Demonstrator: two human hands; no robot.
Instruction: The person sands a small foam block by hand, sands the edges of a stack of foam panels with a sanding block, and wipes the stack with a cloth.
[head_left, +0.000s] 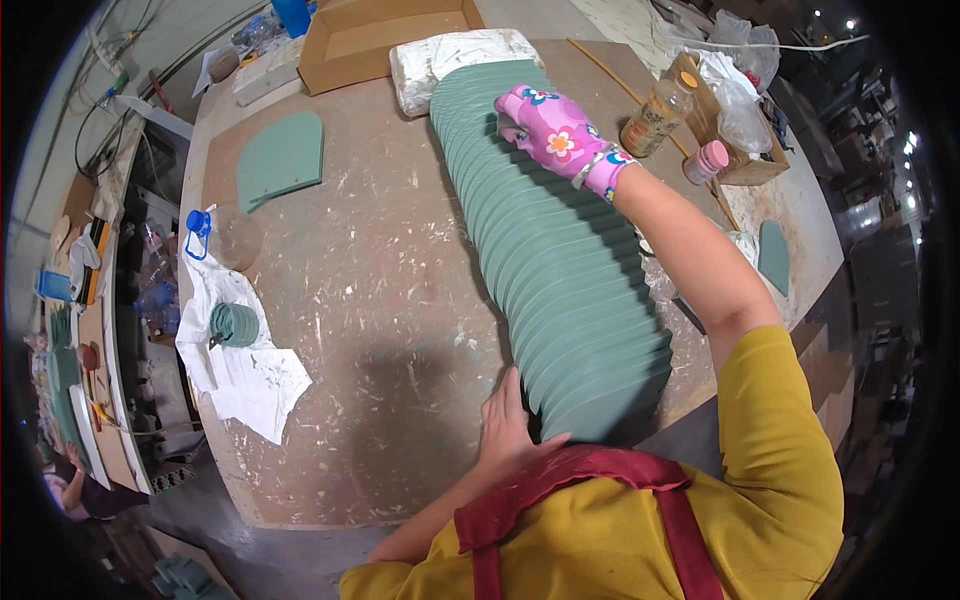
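A long row of overlapping grey-green panels [560,250] with rounded edges runs from the table's near edge to its far side. My right hand [548,128], in a pink flowered glove, is above the far part of the row. Its fingers are curled closed; whatever they hold, if anything, is hidden. Beside the near left end of the row is my bare left hand [508,430], fingers stretched and thumb spread, touching the lowest panels. A white wrapped block [420,75] lies against the row's far end.
One loose green panel [283,158] lies at the far left. Below it are a clear jug with a blue cap [200,225] and a green roll [234,325] on white cloth [260,395]. A bottle [660,115], pink-lidded jar [706,162] and cardboard box [755,165] stand right.
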